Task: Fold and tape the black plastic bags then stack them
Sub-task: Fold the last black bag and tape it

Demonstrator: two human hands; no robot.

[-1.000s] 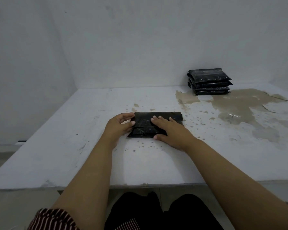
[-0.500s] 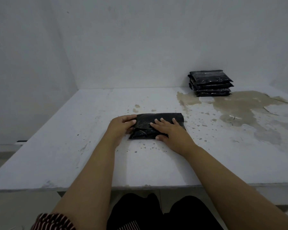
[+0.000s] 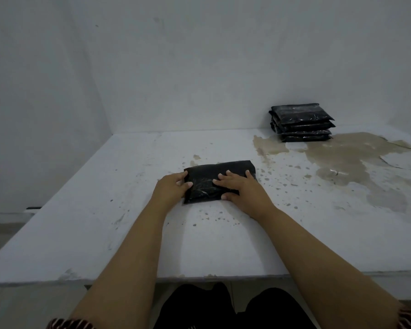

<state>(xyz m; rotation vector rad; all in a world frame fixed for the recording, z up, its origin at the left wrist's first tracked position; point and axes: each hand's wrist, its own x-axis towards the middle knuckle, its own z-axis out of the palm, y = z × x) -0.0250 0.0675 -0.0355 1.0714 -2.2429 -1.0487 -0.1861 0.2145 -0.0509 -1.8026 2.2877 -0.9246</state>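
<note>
Both hands work one folded bag (image 3: 220,180), left hand (image 3: 172,188) gripping its end, right hand (image 3: 241,189) pressing flat, four in the stack (image 3: 301,122), no tape seen.

Black bags – 1 folded bag (image 3: 220,180) near centre, 4 in stack (image 3: 301,123) far right; hands – 2.

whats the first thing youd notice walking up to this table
Two hands, the left hand at its end and the right hand flat on top, hold a folded black bag mid-table. A stack of black bags sits against the far wall, beside a brown stain.
</note>
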